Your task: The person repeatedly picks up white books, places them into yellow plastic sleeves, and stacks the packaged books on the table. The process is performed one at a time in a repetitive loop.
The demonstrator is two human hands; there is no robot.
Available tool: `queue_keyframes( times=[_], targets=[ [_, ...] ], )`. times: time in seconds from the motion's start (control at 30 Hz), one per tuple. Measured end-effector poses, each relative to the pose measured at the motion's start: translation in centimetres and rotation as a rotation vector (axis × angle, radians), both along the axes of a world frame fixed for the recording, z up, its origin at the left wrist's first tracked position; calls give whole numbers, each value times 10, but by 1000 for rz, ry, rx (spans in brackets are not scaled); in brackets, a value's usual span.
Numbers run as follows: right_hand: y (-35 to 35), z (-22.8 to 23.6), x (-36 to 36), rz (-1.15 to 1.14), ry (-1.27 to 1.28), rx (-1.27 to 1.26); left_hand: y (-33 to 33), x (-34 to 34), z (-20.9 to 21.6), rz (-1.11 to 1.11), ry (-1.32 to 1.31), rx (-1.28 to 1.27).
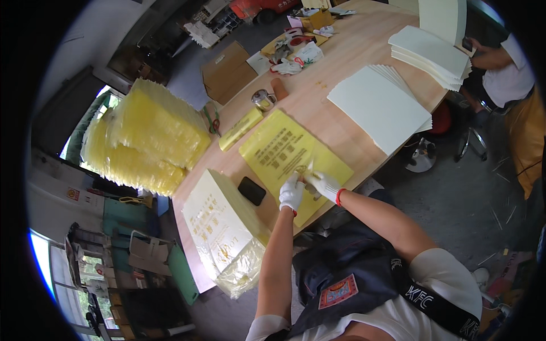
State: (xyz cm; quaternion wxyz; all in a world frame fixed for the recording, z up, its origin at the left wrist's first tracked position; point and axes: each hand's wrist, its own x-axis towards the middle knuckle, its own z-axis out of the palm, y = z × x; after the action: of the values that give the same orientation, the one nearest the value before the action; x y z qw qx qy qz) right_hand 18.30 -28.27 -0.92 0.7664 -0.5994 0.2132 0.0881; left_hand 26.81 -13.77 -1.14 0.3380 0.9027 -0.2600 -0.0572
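Observation:
Both my hands wear white knit gloves with red cuffs and meet over the near part of a yellow printed plastic bag (284, 149), which lies flat on the table. My left hand (291, 192) is closed, its fingertips pinching crumpled film near the bag's middle. Beside it, my right hand (323, 184) is closed on the same film, fingertips almost touching the left ones. A black phone (251, 191) lies left of the bag. Further left, a thick stack of pale sheets (213, 219) sits in a printed clear bag, whose loose end crumples over the table edge.
Piles of yellow bags (151, 128) rise at the left. Scissors (212, 120), a folded yellow bag (241, 129) and a metal mug (263, 99) stand beyond. White board sheets (375, 105) lie fanned at right. Another person (503, 68) sits by a second board stack (429, 51).

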Motion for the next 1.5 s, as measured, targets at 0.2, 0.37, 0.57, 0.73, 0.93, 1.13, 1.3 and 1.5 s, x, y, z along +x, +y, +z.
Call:
queue_keyframes(
  times=[0.2,0.37,0.57,0.73,0.93,1.13,1.3,1.5],
  targets=[
    [-67,-105,-14,144,-238,-1053,-22,23,97,110,479,-1129],
    [-45,16,-55,88,-228,-610,-9,-5,80,-19,271,-592],
    [-17,3,-15,-108,-494,-936,-77,-117,112,-432,-305,-217],
    [-26,-21,-33,109,-578,-905,-79,-190,110,-747,-331,-234],
    [-94,16,-106,352,-233,-1258,-34,-93,35,-196,-254,-191],
    [-226,-27,-131,60,-177,-1802,-50,-75,24,-140,138,-263],
    [-267,-41,-118,55,-502,-1859,-84,-75,17,-319,500,-428],
    [-189,61,-144,332,-769,-1946,-134,-92,19,-269,1239,-667]
  ],
)
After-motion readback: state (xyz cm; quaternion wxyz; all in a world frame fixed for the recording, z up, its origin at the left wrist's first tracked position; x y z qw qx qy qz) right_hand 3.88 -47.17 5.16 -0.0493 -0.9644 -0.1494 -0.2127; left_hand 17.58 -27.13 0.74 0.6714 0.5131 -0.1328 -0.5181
